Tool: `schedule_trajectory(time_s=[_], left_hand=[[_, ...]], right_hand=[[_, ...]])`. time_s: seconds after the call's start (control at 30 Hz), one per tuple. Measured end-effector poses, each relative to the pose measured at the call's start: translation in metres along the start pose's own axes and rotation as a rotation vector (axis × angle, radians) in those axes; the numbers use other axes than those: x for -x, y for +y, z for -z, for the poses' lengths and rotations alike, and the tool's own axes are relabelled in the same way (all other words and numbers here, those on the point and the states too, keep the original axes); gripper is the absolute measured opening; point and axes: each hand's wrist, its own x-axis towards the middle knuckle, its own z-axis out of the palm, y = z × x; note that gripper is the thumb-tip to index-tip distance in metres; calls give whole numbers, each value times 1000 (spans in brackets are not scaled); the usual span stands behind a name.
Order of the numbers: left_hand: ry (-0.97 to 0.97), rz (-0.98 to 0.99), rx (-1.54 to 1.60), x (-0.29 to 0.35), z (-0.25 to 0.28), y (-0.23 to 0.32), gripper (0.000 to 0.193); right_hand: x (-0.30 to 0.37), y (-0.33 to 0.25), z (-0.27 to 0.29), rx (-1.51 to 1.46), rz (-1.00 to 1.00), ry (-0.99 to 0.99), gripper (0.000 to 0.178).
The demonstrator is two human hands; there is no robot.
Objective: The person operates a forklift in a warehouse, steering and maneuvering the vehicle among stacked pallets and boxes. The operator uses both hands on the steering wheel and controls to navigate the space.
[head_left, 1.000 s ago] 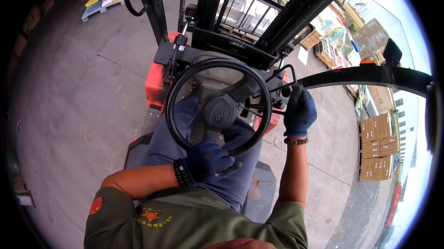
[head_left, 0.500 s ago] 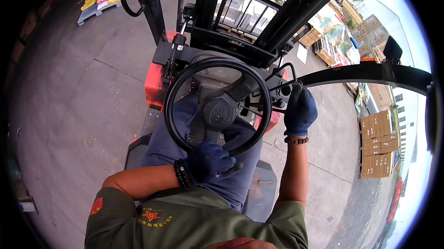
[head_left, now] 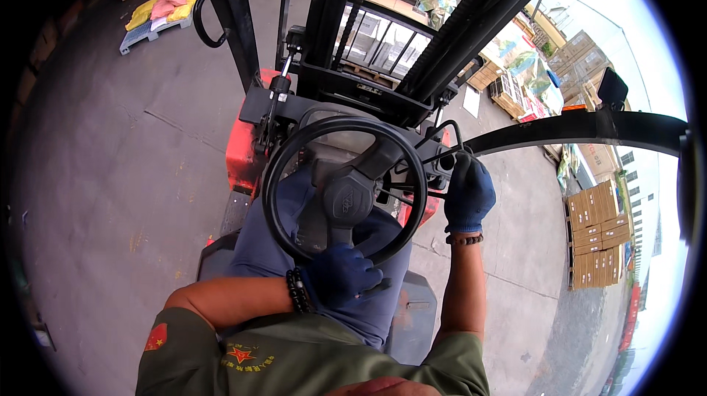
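I sit at a forklift's black steering wheel (head_left: 347, 197), both hands in dark blue knit gloves. My left hand (head_left: 340, 277) is closed over the lower rim, its fingers curled toward the right and its palm hidden. To the right of the wheel, my right hand (head_left: 470, 193) is raised and wrapped around the end of a black control lever (head_left: 434, 154); the glove hides the lever's tip. Another bent black lever (head_left: 458, 131) rises just beyond that hand. Ahead of the wheel stands the black mast (head_left: 372, 98), with a chain and barred backrest.
Beyond the mast are wrapped white goods (head_left: 383, 39). A blue-grey pallet (head_left: 140, 46) with yellow and pink bags lies far left. Stacked cartons (head_left: 595, 230) stand on a pallet at right. Tarp-covered goods (head_left: 526, 65) are at far right. A black curved frame bar (head_left: 574, 129) crosses the right side.
The view has shifted slightly, so the surroundings sit a little lower and farther left. Both hands keep their places on the wheel and lever.
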Motion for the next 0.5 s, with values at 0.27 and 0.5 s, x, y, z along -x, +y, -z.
schedule_trajectory(time_s=[0.27,0.5], left_hand=[[67,-71,74,-74,61,114,34],[119,-36,93,-126,76,172,39]], right_hand=[[-40,-89,129,-56,39,29,27],[-45,-106,201,-42,3,-4,17]])
